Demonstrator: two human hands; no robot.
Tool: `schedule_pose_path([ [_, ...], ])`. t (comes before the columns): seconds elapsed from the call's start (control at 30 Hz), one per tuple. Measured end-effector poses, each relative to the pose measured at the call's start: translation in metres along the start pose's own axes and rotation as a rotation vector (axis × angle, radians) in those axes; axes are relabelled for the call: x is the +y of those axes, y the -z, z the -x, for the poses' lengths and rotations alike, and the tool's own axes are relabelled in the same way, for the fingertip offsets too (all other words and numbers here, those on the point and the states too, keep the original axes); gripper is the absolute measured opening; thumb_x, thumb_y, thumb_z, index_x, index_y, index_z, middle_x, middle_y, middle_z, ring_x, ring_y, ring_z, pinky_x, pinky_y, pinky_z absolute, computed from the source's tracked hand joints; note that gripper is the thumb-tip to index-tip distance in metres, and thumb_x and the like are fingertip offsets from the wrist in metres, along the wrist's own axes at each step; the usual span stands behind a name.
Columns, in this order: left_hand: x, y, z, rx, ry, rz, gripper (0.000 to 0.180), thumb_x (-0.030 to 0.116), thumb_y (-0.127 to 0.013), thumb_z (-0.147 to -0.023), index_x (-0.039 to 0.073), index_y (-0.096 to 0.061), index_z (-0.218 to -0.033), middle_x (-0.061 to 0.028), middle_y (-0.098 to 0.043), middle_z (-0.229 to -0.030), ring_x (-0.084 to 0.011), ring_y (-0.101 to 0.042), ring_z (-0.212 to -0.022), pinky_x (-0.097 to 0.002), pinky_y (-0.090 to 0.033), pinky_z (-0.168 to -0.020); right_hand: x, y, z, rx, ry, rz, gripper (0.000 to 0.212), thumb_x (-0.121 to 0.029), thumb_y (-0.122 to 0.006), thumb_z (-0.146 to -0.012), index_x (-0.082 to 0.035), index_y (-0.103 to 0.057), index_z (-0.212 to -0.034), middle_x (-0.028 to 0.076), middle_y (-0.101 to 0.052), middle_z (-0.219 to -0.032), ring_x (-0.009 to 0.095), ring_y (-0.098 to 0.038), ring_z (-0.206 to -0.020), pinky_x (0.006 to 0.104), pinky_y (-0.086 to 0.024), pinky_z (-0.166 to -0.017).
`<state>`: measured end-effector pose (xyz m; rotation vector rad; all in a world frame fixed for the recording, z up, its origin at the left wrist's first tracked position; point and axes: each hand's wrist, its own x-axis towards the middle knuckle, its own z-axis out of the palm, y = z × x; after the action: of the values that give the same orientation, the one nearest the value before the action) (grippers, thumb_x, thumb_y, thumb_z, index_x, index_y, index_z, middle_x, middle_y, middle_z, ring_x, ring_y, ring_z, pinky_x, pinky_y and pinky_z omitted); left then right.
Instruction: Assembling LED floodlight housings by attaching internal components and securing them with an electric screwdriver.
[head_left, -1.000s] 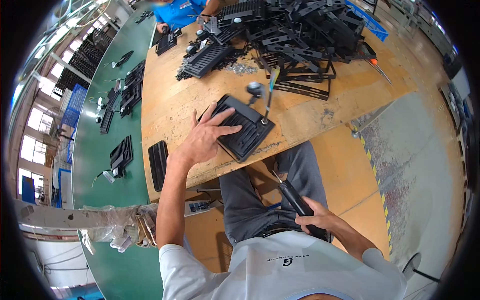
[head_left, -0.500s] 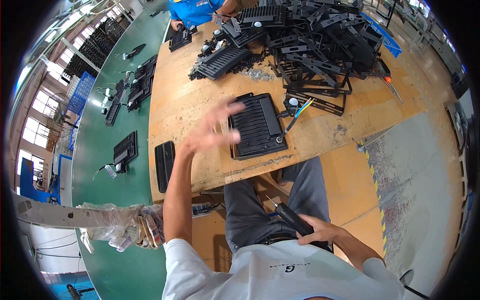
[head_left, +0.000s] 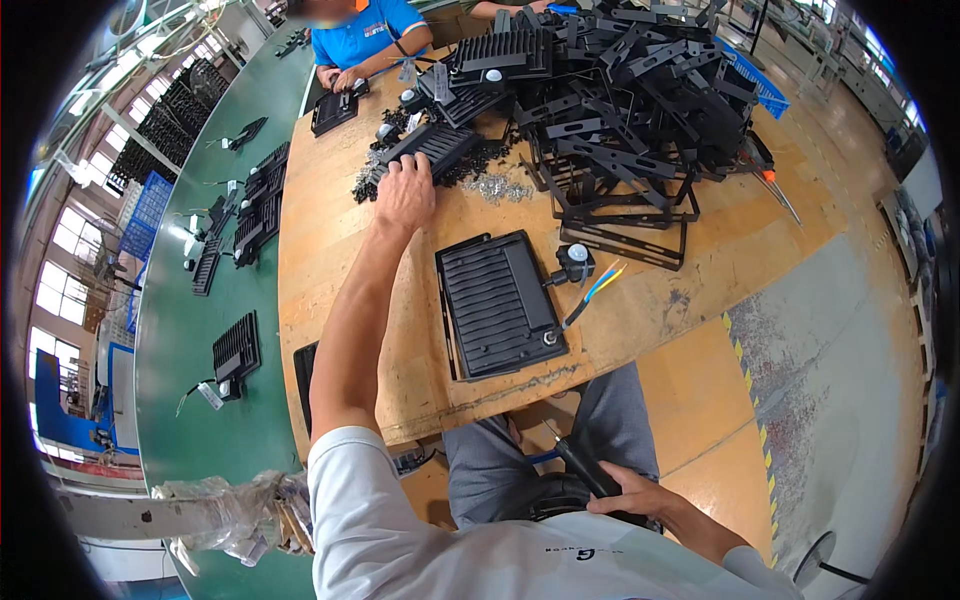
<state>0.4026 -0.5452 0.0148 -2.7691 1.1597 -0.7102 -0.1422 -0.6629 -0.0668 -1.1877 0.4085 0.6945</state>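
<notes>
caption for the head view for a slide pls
Seated at a wooden table, left hand reaches a pile of black parts; right hand holds a black tool in the lap.

black ribbed housing (head_left: pixel 432 148), flat on bench

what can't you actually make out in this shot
- Left hand, head view: fingertips hidden among small dark parts beside a finned housing; its grip cannot be told.
- Right hand: the black tool it holds runs under the fingers, its tip hidden.
- Pile of black brackets: too tangled to separate.
</notes>
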Motion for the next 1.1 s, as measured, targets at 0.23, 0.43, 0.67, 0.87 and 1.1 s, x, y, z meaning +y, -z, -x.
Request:
schedule_pose_path([
  [0.23,-0.017,-0.017,-0.004,0.025,-0.044,-0.191,0.021,0.014,-0.058,-0.092,0.0,-0.056,-0.107,-0.017,-0.061,-0.103,-0.0306,-0.062,-0.1,-0.0402,-0.055,-0.083,-0.002,0.008,-0.012,-0.027,-0.049,0.031,0.083,-0.041,-0.084,-0.08,0.003,-0.046,-0.139,0.01,-0.056,-0.116,0.019,-0.052,-0.11,0.0294,-0.041,-0.096],
  [0.43,-0.042,0.013,-0.016,0.17,-0.168,-0.324,0.031,0.009,-0.06,-0.088,0.002,-0.054,-0.117,-0.0121,-0.061,-0.106,-0.028,-0.06,-0.103,-0.0398,-0.049,-0.09,-0.003,0.006,-0.009,0.015,0.018,-0.013,0.065,-0.033,-0.085,-0.081,-0.004,-0.05,-0.126,0.002,-0.058,-0.099,0.011,-0.055,-0.092,0.0252,-0.044,-0.08],
  [0.67,-0.059,0.046,-0.033,0.336,-0.44,-0.46,0.031,0.01,-0.061,-0.084,0.003,-0.059,-0.115,-0.0078,-0.059,-0.1,-0.0226,-0.058,-0.099,-0.0368,-0.046,-0.091,-0.002,0.004,-0.007,0.002,-0.015,0.008,0.075,-0.04,-0.084,-0.08,0.002,-0.048,-0.132,0.006,-0.058,-0.101,0.014,-0.057,-0.098,0.0275,-0.044,-0.085],
  [0.87,-0.087,0.069,-0.028,0.233,-0.449,-0.554,0.027,0.01,-0.061,-0.086,0.004,-0.059,-0.112,-0.0074,-0.06,-0.104,-0.0212,-0.058,-0.101,-0.0358,-0.046,-0.091,0.001,0.004,-0.002,-0.021,0.007,-0.09,0.064,-0.032,-0.084,-0.083,-0.001,-0.049,-0.127,0.004,-0.059,-0.089,0.012,-0.059,-0.081,0.0256,-0.046,-0.075],
  [1.1,-0.119,0.119,-0.014,0.179,-0.449,-0.607,0.03,0.013,-0.057,-0.09,0.005,-0.057,-0.119,-0.0059,-0.059,-0.105,-0.0212,-0.057,-0.108,-0.0359,-0.044,-0.098,-0.001,0.003,-0.004,-0.028,0.015,-0.109,0.053,-0.024,-0.082,-0.084,-0.003,-0.051,-0.121,0.003,-0.059,-0.084,0.012,-0.06,-0.076,0.0267,-0.047,-0.07],
])
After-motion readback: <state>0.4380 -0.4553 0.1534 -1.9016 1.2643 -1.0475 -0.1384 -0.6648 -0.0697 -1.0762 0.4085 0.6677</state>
